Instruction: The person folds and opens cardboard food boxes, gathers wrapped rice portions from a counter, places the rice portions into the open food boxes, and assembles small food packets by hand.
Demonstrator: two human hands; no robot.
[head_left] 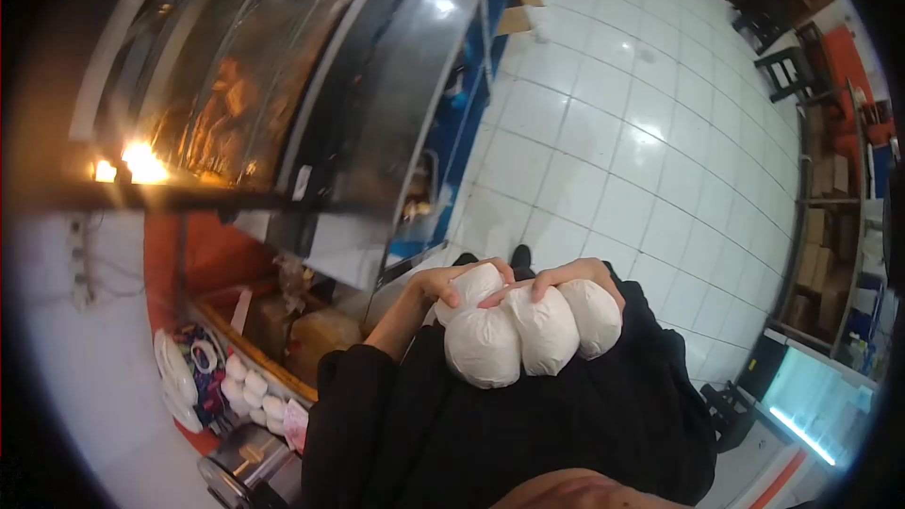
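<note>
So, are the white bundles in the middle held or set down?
Held: the left hand and right hand grip the white bundles in front of the black clothing.

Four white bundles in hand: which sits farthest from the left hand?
The rightmost bundle, by the right hand; the other three bundles all sit closer to the left hand.
</note>
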